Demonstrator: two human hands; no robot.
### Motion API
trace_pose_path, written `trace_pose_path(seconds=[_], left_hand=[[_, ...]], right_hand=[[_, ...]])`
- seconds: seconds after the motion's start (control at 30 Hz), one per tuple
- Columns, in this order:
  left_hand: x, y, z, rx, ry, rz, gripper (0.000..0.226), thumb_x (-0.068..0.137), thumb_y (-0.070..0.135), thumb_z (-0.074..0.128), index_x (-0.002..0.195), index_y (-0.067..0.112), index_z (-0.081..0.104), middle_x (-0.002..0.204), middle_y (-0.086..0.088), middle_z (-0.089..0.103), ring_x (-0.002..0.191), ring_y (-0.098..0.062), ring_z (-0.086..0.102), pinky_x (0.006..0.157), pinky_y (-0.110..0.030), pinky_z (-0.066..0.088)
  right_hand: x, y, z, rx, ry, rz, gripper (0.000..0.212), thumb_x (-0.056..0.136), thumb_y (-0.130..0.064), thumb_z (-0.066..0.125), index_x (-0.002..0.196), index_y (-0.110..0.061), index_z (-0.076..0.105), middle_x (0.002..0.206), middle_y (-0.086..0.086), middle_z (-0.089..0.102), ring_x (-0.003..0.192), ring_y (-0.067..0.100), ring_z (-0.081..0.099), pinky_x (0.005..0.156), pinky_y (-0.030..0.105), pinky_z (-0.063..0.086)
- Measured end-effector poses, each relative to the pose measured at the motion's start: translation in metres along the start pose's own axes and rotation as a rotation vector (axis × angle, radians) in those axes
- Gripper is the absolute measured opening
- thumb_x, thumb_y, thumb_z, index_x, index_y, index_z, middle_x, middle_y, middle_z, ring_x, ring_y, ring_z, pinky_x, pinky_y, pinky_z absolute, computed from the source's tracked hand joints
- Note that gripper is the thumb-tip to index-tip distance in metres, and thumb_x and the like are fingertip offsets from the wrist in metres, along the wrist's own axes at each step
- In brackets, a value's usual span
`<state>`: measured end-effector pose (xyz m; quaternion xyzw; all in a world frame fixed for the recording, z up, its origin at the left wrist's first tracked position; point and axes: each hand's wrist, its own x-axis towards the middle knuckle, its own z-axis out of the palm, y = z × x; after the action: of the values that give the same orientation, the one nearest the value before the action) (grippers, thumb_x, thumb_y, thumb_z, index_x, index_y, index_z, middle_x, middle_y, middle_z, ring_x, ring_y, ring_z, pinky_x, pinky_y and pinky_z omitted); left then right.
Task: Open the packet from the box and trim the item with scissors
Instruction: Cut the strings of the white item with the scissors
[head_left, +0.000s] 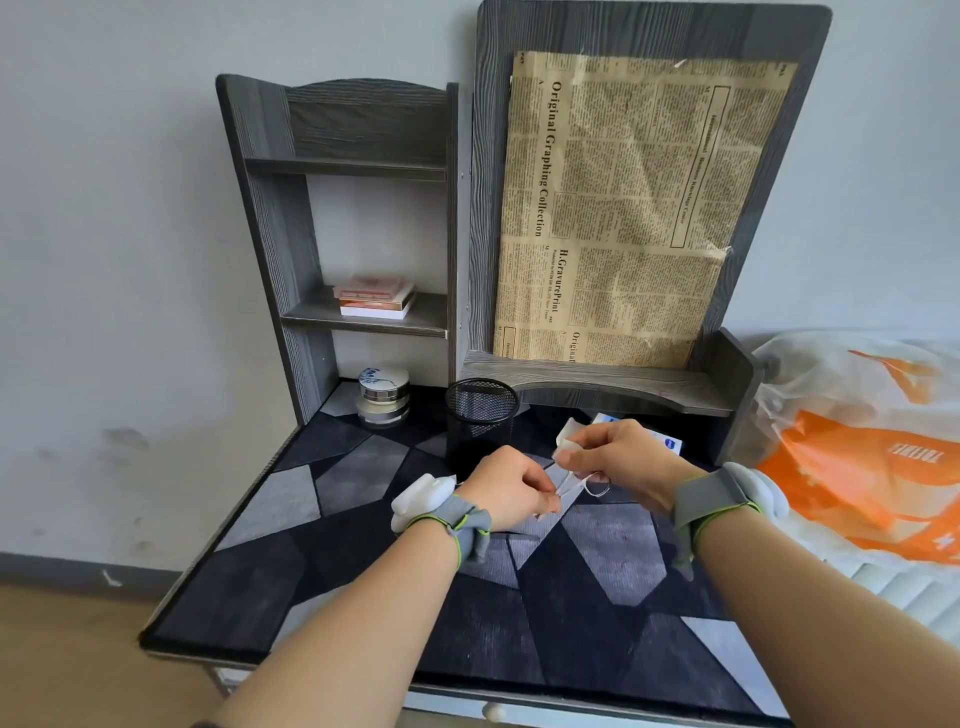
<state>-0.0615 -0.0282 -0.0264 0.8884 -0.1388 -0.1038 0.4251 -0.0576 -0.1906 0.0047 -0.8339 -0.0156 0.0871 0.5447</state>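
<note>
Holds both hands close together just above the patterned worktop, toward its rear, in front of the grey shelf unit. Pinches a white folded item between thumb and curled fingers of the right hand, clear of the surface. Pinches with the left hand, fingers curled tight together, thin white cords running across to the right hand. Cannot tell whether the pale strip between the hands is the packet. Locates the blue-and-white box on the worktop directly behind the right hand, partly hidden by it. Locates a black mesh cup just left of the box, and stacked round jars further left. Wears grey straps on both wrists. Locates books on the shelf, a printed brown paper sheet on the back panel, and an orange-and-white bag right of the worktop.
</note>
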Motion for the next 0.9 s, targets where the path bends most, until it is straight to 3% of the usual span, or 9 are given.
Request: trace_pose_path(seconds=[0.1, 0.2, 0.27, 0.33, 0.43, 0.57, 0.73, 0.83, 0.9], left_hand=[[-0.001, 0.001, 0.001, -0.011, -0.026, 0.002, 0.013, 0.080, 0.023, 0.070, 0.086, 0.013, 0.076, 0.062, 0.008, 0.060, 0.062, -0.007, 0.051, 0.065, -0.023, 0.042], [-0.002, 0.000, 0.000, -0.040, -0.047, 0.008, 0.012, 0.081, 0.023, 0.069, 0.086, 0.016, 0.077, 0.063, 0.009, 0.061, 0.060, -0.004, 0.050, 0.062, -0.020, 0.041], [0.000, -0.004, -0.003, -0.093, -0.017, 0.010, 0.009, 0.079, 0.022, 0.070, 0.082, 0.018, 0.077, 0.069, 0.006, 0.067, 0.067, -0.007, 0.056, 0.069, -0.024, 0.047], [0.001, -0.009, -0.008, -0.122, 0.028, 0.004, 0.005, 0.076, 0.021, 0.072, 0.077, 0.020, 0.077, 0.082, -0.003, 0.074, 0.079, -0.011, 0.060, 0.082, -0.033, 0.050], [0.003, -0.013, -0.012, -0.137, 0.078, -0.011, 0.002, 0.074, 0.020, 0.075, 0.076, 0.019, 0.076, 0.085, -0.010, 0.074, 0.077, -0.014, 0.059, 0.080, -0.033, 0.050], [0.004, -0.011, -0.013, -0.128, 0.223, 0.034, 0.013, 0.071, 0.017, 0.077, 0.084, 0.016, 0.075, 0.071, 0.006, 0.066, 0.072, -0.011, 0.060, 0.077, -0.026, 0.048], [-0.015, 0.000, -0.001, -0.051, 0.591, -0.070, 0.038, 0.071, 0.037, 0.075, 0.106, 0.034, 0.060, 0.091, 0.014, 0.065, 0.085, -0.007, 0.058, 0.073, -0.024, 0.042], [-0.021, -0.005, 0.014, -0.050, 0.692, -0.175, 0.025, 0.075, 0.043, 0.069, 0.093, 0.029, 0.062, 0.080, 0.015, 0.066, 0.081, -0.008, 0.060, 0.069, -0.025, 0.043], [-0.017, -0.009, 0.021, -0.194, 0.567, -0.191, 0.024, 0.075, 0.046, 0.069, 0.079, 0.023, 0.067, 0.070, 0.011, 0.066, 0.068, -0.006, 0.061, 0.067, -0.026, 0.049]], right_hand=[[0.002, 0.001, 0.001, -0.070, 0.027, -0.011, 0.016, 0.074, -0.018, 0.078, 0.066, -0.010, 0.067, 0.063, 0.003, 0.058, 0.059, 0.011, 0.049, 0.061, 0.021, 0.044], [0.004, 0.002, 0.001, -0.085, 0.095, -0.055, 0.025, 0.077, -0.023, 0.076, 0.063, -0.005, 0.065, 0.062, 0.005, 0.060, 0.052, 0.009, 0.050, 0.054, 0.017, 0.045], [0.005, 0.004, -0.002, -0.037, 0.115, -0.057, 0.025, 0.077, -0.022, 0.075, 0.065, -0.002, 0.067, 0.063, 0.007, 0.062, 0.053, 0.010, 0.053, 0.053, 0.015, 0.048], [0.005, 0.005, -0.007, -0.019, 0.082, -0.029, 0.023, 0.077, -0.022, 0.076, 0.072, 0.001, 0.071, 0.064, 0.006, 0.065, 0.057, 0.012, 0.058, 0.064, 0.021, 0.055], [0.005, 0.004, -0.013, -0.100, -0.040, 0.030, 0.021, 0.076, -0.020, 0.077, 0.082, 0.000, 0.074, 0.069, 0.006, 0.070, 0.064, 0.012, 0.065, 0.076, 0.029, 0.057], [0.003, -0.004, -0.010, -0.319, -0.151, 0.065, 0.011, 0.078, -0.017, 0.074, 0.080, -0.006, 0.073, 0.073, 0.008, 0.069, 0.063, 0.010, 0.064, 0.062, 0.020, 0.055], [0.002, 0.005, -0.011, -0.203, -0.048, 0.109, 0.016, 0.075, -0.018, 0.077, 0.075, -0.002, 0.073, 0.063, 0.004, 0.066, 0.059, 0.012, 0.058, 0.055, 0.022, 0.041], [-0.001, 0.012, -0.015, -0.088, 0.024, 0.139, 0.015, 0.073, -0.019, 0.079, 0.071, -0.005, 0.072, 0.061, 0.002, 0.059, 0.055, 0.011, 0.045, 0.053, 0.019, 0.039], [-0.002, 0.015, -0.013, 0.003, 0.040, 0.142, 0.011, 0.075, -0.015, 0.078, 0.069, -0.010, 0.070, 0.060, 0.003, 0.056, 0.048, 0.008, 0.041, 0.043, 0.015, 0.032]])
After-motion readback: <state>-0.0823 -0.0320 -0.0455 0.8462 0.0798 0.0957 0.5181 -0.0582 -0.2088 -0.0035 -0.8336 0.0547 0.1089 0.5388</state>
